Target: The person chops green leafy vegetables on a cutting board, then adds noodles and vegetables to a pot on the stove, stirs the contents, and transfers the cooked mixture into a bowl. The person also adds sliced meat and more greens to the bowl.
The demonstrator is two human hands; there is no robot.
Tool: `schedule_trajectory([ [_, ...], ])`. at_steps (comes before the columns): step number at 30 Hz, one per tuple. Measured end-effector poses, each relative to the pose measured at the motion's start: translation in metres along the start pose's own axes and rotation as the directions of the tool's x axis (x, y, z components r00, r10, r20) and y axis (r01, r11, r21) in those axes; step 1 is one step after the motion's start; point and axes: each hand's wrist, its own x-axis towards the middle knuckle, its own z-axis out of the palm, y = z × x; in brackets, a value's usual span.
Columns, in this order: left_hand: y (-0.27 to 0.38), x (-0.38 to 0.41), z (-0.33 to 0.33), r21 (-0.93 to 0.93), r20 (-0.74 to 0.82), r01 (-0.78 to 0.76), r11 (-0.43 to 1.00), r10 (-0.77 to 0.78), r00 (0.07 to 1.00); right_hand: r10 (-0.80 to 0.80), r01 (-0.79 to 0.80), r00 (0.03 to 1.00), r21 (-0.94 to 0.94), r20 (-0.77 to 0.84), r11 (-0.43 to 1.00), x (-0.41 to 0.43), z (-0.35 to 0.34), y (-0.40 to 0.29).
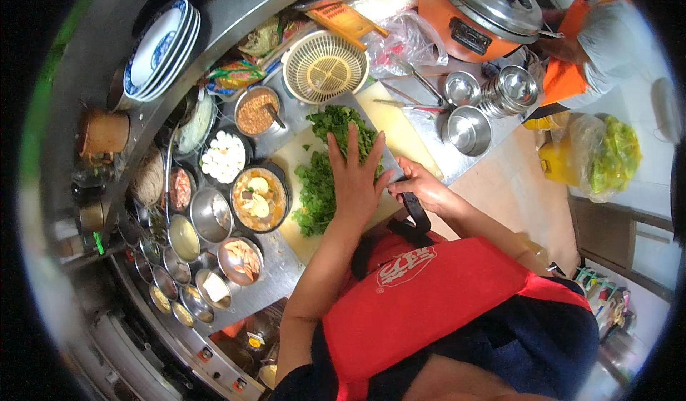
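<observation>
My left hand (356, 186) lies palm down with its fingers spread over chopped leafy greens (316, 192) and against the broad blade of a kitchen knife (371, 117). My right hand (420, 184) grips the knife at its dark handle, on the right of the greens. The greens form two heaps on a cream cutting board (292, 243), one heap above the other, and the blade runs along the right side of the upper one. Part of the greens and the lower blade are hidden under my left hand. A second pale board (412, 133) lies to the right of the blade.
Left of the board stand a bowl of soup with egg halves (259, 199), a bowl of white balls (224, 157) and several metal bowls (211, 214). Beyond are a plastic basket (326, 68), an orange rice cooker (455, 20) and stacked steel bowls (514, 90). Another person (600, 47) stands at upper right.
</observation>
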Motion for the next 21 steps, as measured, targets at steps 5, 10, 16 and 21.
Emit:
schedule_trajectory([
  [5, -0.031, 0.06, -0.007, 0.027, -0.04, -0.108, 0.994, 0.109, 0.993, -0.09, 0.089, 0.995, -0.028, -0.048, 0.996, 0.049, 0.006, -0.035],
  [10, -0.085, 0.125, 0.015, 0.015, -0.061, -0.129, 0.991, 0.13, 0.99, -0.111, 0.115, 0.988, 0.035, -0.103, 0.993, 0.108, 0.009, -0.067],
  [16, -0.144, 0.178, 0.061, -0.062, -0.06, -0.011, 0.998, 0.007, 0.998, -0.032, 0.034, 0.993, 0.012, -0.11, 0.999, 0.106, -0.001, -0.073],
  [21, -0.175, 0.189, 0.084, 0.11, 0.025, 0.067, 0.992, -0.07, 0.997, 0.123, -0.128, 0.983, -0.028, -0.135, 0.991, 0.024, -0.018, -0.06],
])
